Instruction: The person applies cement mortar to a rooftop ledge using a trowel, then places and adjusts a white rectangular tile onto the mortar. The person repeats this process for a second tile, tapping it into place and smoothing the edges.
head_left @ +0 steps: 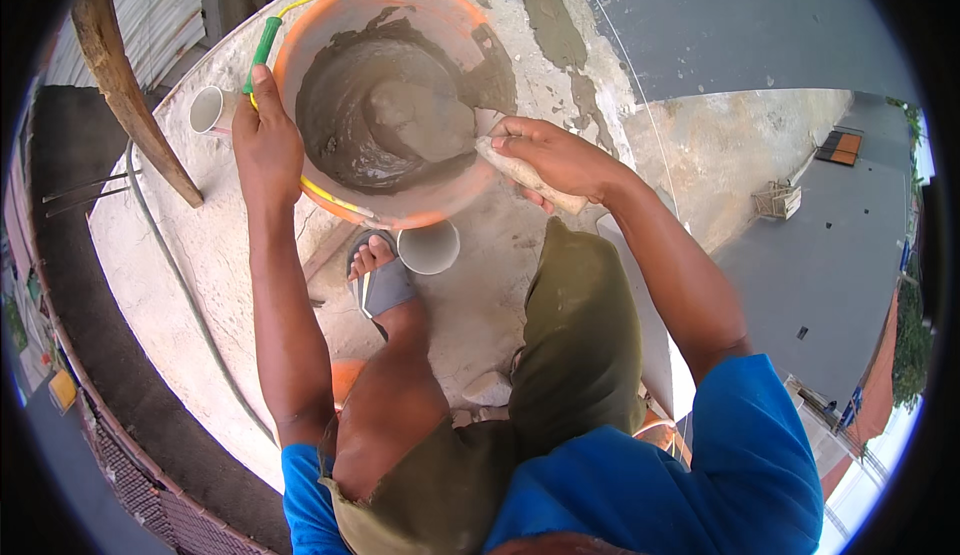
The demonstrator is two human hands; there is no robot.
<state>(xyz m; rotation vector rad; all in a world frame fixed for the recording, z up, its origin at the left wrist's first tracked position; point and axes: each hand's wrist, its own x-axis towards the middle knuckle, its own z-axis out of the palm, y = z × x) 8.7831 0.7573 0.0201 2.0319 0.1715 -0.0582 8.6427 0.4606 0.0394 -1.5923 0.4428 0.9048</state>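
Note:
An orange bucket [290,50] stands in front of me, its inner wall smeared with wet grey mortar [335,105]. My left hand [268,150] is closed round the bucket's yellow wire handle [335,201], just below its green grip [262,53]. In my right hand [560,158] is a trowel, gripped by its pale, mortar-crusted handle [535,177]. The trowel's blade reaches into the bucket and is hidden under a mound of mortar [415,120].
One pale cup [210,112] stands left of the bucket, another [430,248] at its near side by my sandalled foot [378,280]. A wooden post [125,85] leans in at upper left. A grey hose [190,295] runs along the slab's left edge, beside a drop.

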